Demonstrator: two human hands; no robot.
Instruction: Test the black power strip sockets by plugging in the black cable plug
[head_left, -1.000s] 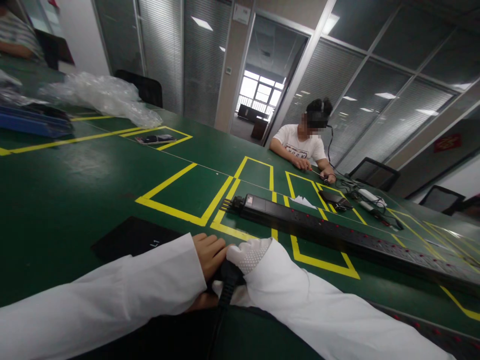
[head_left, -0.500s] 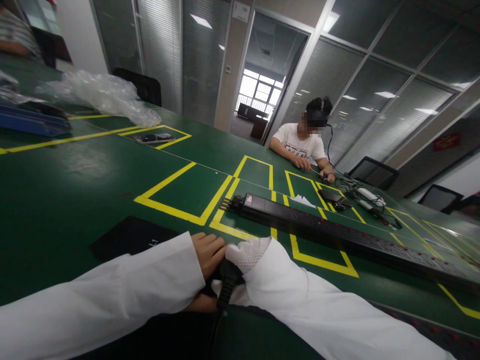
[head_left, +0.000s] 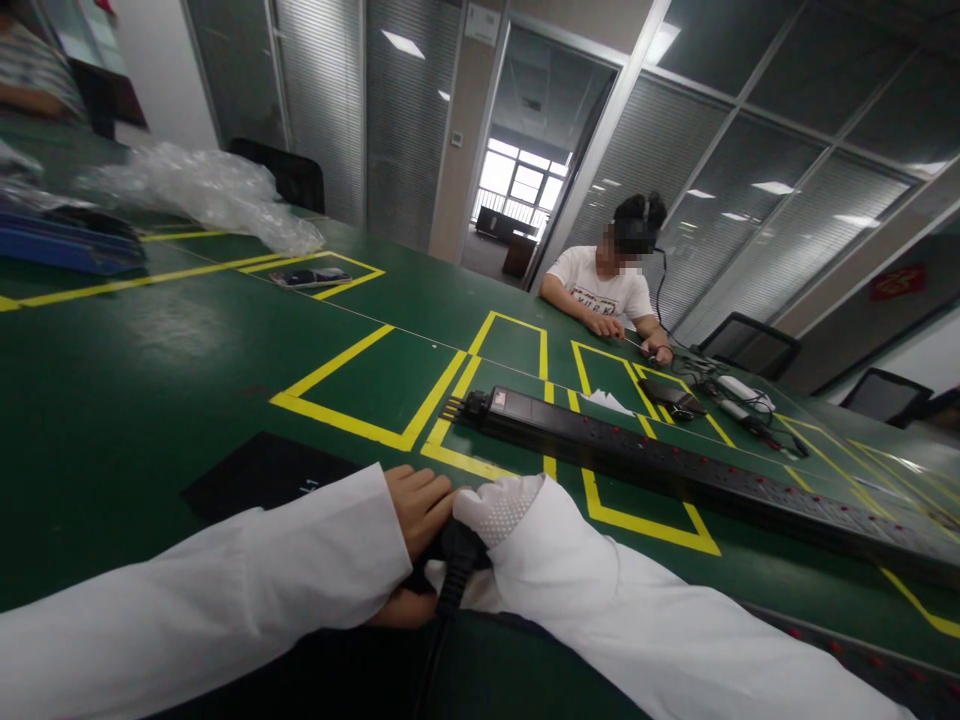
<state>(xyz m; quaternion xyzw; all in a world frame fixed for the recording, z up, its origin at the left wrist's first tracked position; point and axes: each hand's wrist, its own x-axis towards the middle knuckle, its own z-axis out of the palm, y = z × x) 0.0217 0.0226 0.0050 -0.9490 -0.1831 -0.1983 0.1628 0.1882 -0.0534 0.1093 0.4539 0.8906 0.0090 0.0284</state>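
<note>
A black power plug [head_left: 459,545] with a ribbed strain relief and trailing cable points up between my two hands. My right hand [head_left: 496,508], in a white dotted glove, is closed round the plug's side. My left hand [head_left: 420,515], bare below a white sleeve, is curled against the right one. Its fingers wrap something dark beside the plug, mostly hidden by the hands. Left of my hands lies a flat black piece marked "L1" [head_left: 262,478], partly covered by my sleeve.
A long black power strip [head_left: 637,440] lies diagonally across the green table; another strip [head_left: 862,655] is at lower right. Yellow tape [head_left: 341,420] marks outlines. Opposite sits a person [head_left: 600,285] near cables. Left are a phone [head_left: 309,278], plastic wrap [head_left: 195,190] and a blue tray [head_left: 67,245].
Both hands and the plug keep almost the same place and grip. Only a very slight shift of the whole view shows.
</note>
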